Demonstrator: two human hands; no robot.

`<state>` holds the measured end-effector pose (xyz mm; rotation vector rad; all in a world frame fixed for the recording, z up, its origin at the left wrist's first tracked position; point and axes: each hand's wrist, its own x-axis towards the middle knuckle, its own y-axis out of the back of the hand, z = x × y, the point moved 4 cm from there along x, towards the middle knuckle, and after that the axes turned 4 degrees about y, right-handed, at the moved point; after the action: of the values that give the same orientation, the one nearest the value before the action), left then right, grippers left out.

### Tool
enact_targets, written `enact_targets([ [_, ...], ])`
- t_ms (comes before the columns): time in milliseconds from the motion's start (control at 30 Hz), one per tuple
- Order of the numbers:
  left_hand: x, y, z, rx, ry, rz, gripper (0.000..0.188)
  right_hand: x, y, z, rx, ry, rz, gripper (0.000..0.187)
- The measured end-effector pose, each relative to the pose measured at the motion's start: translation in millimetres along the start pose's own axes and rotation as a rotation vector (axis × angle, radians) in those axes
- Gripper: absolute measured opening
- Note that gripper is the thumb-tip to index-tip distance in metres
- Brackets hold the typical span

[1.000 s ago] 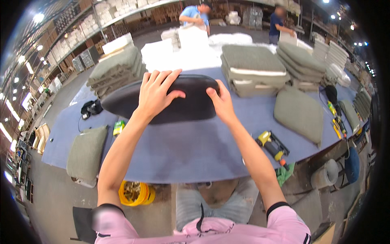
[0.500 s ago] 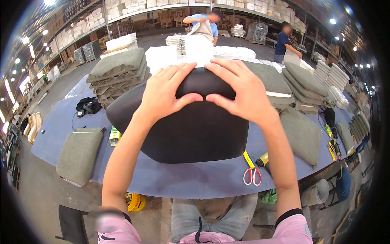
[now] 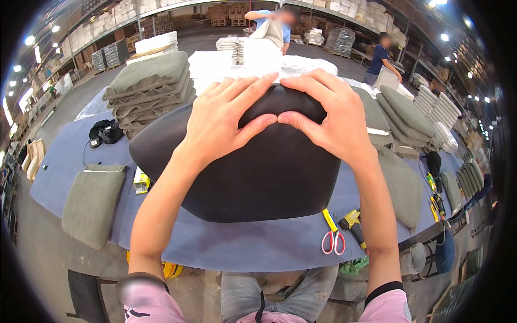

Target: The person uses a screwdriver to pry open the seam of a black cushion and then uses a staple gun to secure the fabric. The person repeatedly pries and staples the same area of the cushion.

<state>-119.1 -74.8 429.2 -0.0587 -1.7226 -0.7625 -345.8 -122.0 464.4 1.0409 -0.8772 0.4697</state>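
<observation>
A large black, smooth, leather-like cushion (image 3: 264,177) is tilted up in front of me on the blue-covered table (image 3: 226,247). My left hand (image 3: 218,121) grips its upper edge, fingers over the top and thumb pressed on the near face. Beside it my right hand (image 3: 336,118) grips the same edge in the same way, the two thumb tips nearly touching. The cushion's far side and parts of my fingertips are hidden. Below its lower right corner lie red-and-white-handled scissors (image 3: 339,244), a yellow strip-shaped tool (image 3: 329,219) and a yellow-and-black tool (image 3: 351,219).
Stacked grey-green cushions (image 3: 151,75) stand back left, others (image 3: 404,110) back right. A single grey-green cushion (image 3: 92,202) lies at the left edge, near a yellow-and-white packet (image 3: 141,181) and a black bundle (image 3: 107,132). Two people (image 3: 269,29) work beyond the table.
The upper edge of the cushion now looks wider and more rounded between my hands. My thumbs have come closer together and my right hand sits slightly further right. The view has shifted a little.
</observation>
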Motion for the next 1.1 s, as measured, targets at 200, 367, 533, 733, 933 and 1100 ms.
enact_targets([
  [200,3,-1,22,0.025,-0.02,-0.048,0.064,-18,14,-6,0.048,-0.014,0.007,0.052],
  [367,4,7,40,0.039,0.025,-0.145,0.068,-41,22,4,0.113,0.005,0.016,0.047],
  [533,-17,66,52,0.143,0.186,-0.31,0.074,-94,40,-2,0.264,-0.173,0.352,0.04],
  [733,-32,79,102,0.221,-0.087,-0.223,0.081,-96,49,-53,-0.105,0.014,0.23,0.054],
  [933,-39,68,98,0.211,-0.039,-0.237,0.079,-62,49,-74,-0.052,0.07,-0.089,0.089],
  [1100,-38,66,97,0.195,0.006,-0.196,0.073,-60,40,-55,-0.018,0.062,-0.185,0.093],
])
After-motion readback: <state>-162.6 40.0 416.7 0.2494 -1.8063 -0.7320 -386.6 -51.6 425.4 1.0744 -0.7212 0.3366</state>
